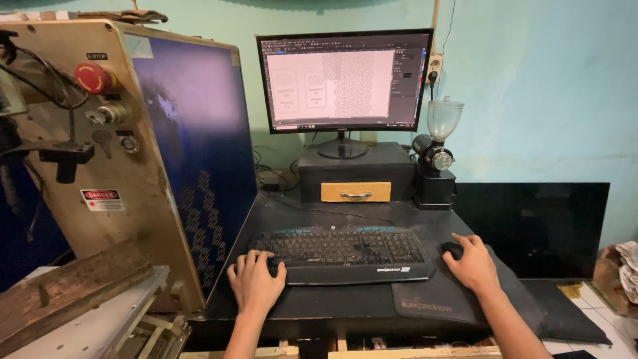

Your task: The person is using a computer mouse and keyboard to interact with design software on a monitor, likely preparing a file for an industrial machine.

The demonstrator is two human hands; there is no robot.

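Note:
My left hand (255,279) rests on the left end of a black keyboard (345,251), fingers spread over its keys. My right hand (473,260) lies over a black mouse (452,249) on a dark mouse pad (425,300), right of the keyboard. Behind the keyboard a monitor (342,81) stands on a black box with a wooden drawer (355,192). Its screen shows a design program with a patterned sheet.
A tall machine panel (93,153) with a red stop button (93,77) and a blue side sheet (199,146) stands at the left. A black grinder with a clear hopper (438,156) sits right of the monitor. A black panel (531,226) leans against the wall.

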